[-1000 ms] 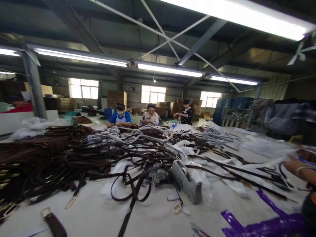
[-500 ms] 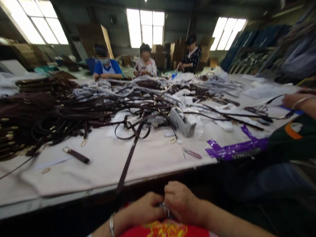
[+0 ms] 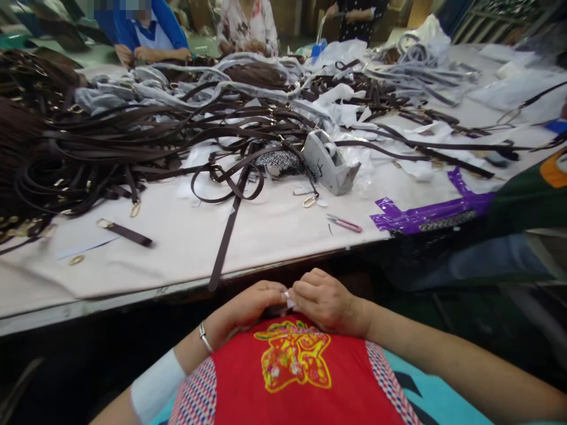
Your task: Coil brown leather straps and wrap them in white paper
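My left hand (image 3: 259, 301) and my right hand (image 3: 323, 300) meet in front of my red apron (image 3: 239, 378), just below the table edge. Both are closed, fingertips pinched together around a small white piece (image 3: 289, 300) that shows between them; whether it is paper or tape I cannot tell. Fingers hide anything else in the grip. Nearest on the table, a dark brown strap (image 3: 225, 242) hangs its end over the edge. Pink-handled thread snips (image 3: 344, 223) lie to the right of it, and a short brown strap with a gold ring (image 3: 130, 234) to the left.
Heaps of brown straps (image 3: 146, 133) cover the table's middle and left. A grey tape dispenser (image 3: 330, 162) stands near the centre. Purple tape (image 3: 420, 217) runs along the right edge. Beyond the table are several people, among them a person in blue (image 3: 166, 29). A loose gold ring (image 3: 77, 260) lies front left.
The view has tipped downward, showing more of the apron and my forearms. My hands stay together, and the white piece between them shows more clearly.
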A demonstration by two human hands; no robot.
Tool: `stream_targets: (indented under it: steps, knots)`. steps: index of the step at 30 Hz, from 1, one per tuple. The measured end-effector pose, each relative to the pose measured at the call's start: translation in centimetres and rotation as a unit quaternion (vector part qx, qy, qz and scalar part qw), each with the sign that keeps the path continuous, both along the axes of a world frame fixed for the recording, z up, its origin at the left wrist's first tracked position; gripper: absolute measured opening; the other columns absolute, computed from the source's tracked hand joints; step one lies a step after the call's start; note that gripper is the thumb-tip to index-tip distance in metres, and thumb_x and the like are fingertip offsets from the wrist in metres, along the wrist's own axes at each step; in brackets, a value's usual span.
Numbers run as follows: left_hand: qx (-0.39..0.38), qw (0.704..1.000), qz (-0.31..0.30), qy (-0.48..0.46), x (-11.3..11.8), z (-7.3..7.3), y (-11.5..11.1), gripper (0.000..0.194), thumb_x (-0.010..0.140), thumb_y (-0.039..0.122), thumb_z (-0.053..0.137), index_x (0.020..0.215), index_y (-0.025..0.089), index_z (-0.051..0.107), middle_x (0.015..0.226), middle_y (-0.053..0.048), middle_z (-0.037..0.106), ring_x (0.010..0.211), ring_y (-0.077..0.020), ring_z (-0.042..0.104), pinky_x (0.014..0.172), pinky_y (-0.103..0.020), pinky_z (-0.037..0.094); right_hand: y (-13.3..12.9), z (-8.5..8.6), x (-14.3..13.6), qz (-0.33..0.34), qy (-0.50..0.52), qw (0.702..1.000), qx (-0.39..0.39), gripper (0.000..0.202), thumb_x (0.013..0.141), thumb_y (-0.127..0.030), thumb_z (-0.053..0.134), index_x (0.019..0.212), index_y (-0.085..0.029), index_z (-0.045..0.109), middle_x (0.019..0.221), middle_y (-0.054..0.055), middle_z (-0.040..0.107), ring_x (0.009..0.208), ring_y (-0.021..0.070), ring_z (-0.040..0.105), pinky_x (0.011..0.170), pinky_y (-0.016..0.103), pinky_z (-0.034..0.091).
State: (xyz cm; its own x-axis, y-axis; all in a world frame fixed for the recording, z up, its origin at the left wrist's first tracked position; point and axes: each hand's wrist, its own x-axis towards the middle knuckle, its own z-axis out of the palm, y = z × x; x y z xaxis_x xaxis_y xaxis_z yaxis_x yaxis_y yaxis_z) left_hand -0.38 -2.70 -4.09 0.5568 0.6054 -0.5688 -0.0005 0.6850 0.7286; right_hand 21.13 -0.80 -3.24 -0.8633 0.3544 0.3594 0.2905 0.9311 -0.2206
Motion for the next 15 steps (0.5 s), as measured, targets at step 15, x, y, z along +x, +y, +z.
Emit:
stream_targets:
  steps: [15]
  knots:
    - [0.243,0.95,-0.077,0.18,-0.2,2.1,0.9,0.029,0.092,0.043,0.051,0.087,0.017,0.064,0.082,0.0,0.059,0.078,-0.0177,0.051,0.073,-0.026,0.04,10.2,4.8,4.3,-0.327,0.266,0.899,-0.116,0.022,0.093,-0.03,0.058,0.107,-0.018,0.07,0.104,0.011,0.071,0.093,0.0215,0.064,0.085,0.037,0.054]
